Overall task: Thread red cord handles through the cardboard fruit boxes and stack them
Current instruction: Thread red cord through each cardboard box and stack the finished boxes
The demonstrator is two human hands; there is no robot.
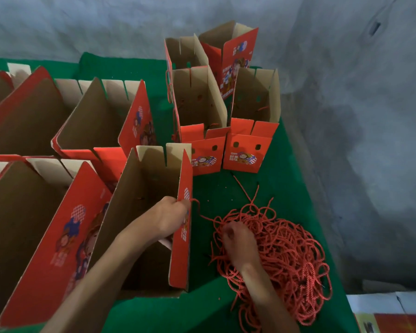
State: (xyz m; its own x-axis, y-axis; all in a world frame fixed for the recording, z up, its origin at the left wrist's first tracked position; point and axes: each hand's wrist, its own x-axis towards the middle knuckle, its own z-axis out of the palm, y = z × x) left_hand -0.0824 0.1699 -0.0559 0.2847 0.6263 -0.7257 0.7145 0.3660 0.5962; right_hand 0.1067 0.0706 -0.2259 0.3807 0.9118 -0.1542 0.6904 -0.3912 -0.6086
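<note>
Right hand point(238, 246) pinched limp cord from the pile point(286, 255); left hand point(173, 217) gripped the stiff, light box point(154, 212) wall, fingers curled.

Left hand point(172, 218) on open box point(151, 188) wall, right hand point(238, 243) in red cord pile point(286, 255).

Left hand point(172, 218) reaching inside the nearest box point(151, 212), fingertips hidden behind its red side panel point(181, 236). Right hand point(238, 243) blurred, fingers buried in the cord pile point(286, 255). Boxes at far left point(0, 131) cut by the edge. Printed lettering too small to read. Bottom-right carton point(392, 316) cropped.
</note>
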